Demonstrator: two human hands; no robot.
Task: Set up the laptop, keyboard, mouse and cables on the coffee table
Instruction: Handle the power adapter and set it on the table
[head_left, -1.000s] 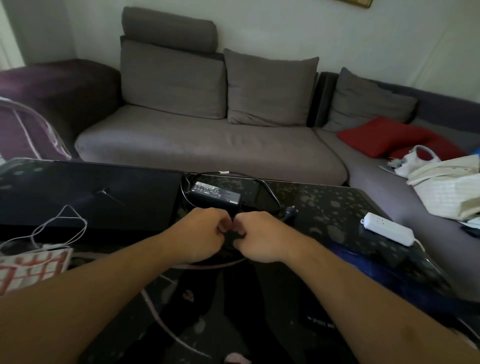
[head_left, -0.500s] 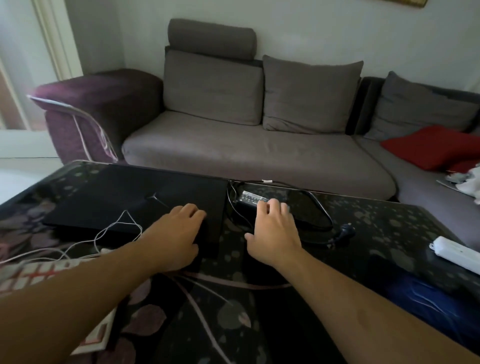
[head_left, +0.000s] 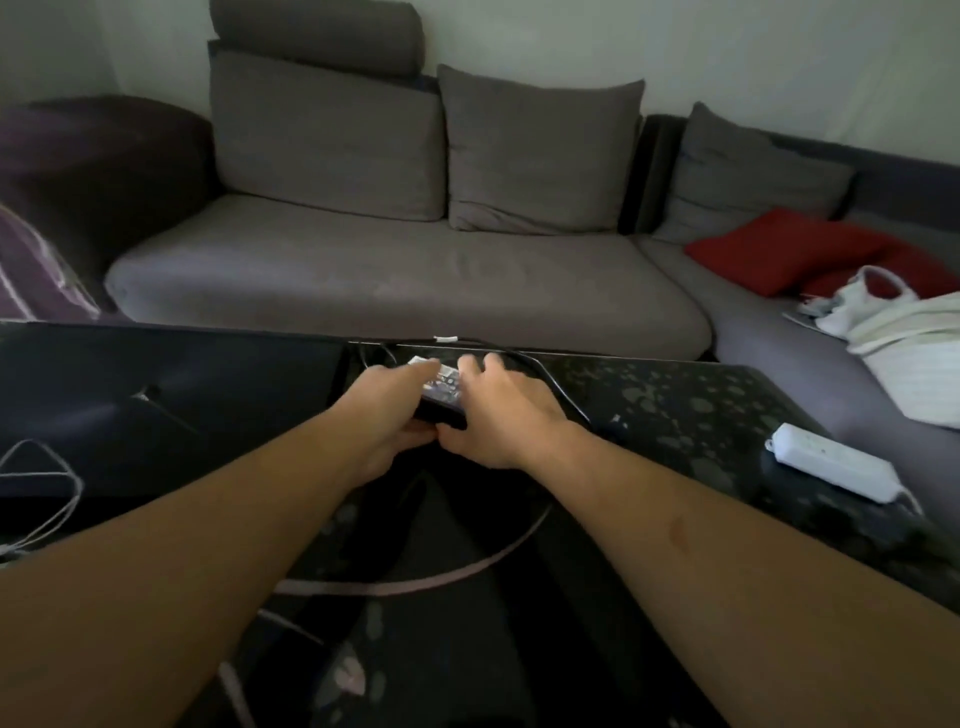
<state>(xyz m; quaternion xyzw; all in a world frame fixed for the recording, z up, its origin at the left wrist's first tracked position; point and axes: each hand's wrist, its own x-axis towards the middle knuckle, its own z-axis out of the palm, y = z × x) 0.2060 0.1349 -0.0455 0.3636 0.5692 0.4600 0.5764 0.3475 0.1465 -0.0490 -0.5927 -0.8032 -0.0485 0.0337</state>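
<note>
A black power adapter (head_left: 441, 391) with a white label lies near the far edge of the dark patterned coffee table (head_left: 685, 405). My left hand (head_left: 387, 415) grips its left side and my right hand (head_left: 498, 410) grips its right side. Its black cable (head_left: 550, 374) loops behind and to the right of my right hand. The closed black laptop (head_left: 171, 405) lies flat on the table to the left of the adapter. A thin white cable (head_left: 57, 488) rests across the laptop's near left corner. Keyboard and mouse are out of view.
A white power strip (head_left: 831, 462) lies at the table's right edge. Behind the table stands a grey corner sofa (head_left: 405, 280) with red cushions (head_left: 789, 249) and white fabric (head_left: 914, 343) on its right part.
My hands went from fists together, to flat on laptop corner and adapter, to both closing on the adapter. The view swung left and then back right.
</note>
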